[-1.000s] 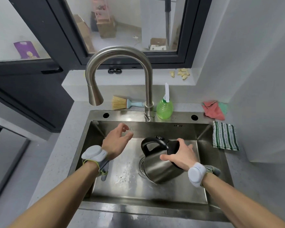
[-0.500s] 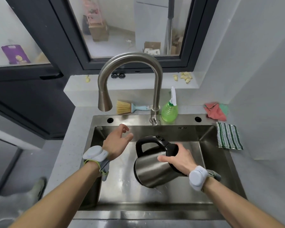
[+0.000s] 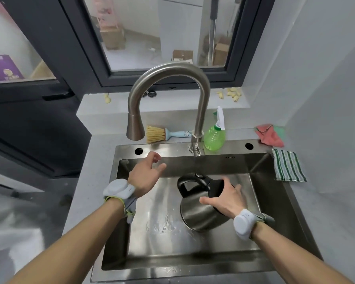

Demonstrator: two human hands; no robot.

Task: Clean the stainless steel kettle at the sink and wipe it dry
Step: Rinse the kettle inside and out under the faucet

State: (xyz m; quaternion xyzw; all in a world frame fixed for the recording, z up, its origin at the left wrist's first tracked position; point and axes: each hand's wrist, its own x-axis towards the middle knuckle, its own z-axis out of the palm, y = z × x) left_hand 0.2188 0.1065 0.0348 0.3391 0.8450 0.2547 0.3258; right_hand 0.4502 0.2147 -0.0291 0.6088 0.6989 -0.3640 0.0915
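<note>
A home kitchen: steel sink [image 3: 275, 181] with gooseneck faucet [image 3: 168, 72], dish brush [image 3: 162, 134], spray bottle [image 3: 214, 137], cloths by the window

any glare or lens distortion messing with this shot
Head view: wide-angle bending curves the window frame and walls; soft glare streaks the sink floor and the kettle body; the left hand fingertips are slightly blurred; the lower-left corner is smeared.

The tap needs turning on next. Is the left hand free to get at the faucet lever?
Probably yes: the left hand is empty and open above the sink, with nothing between it and the faucet lever.
</note>
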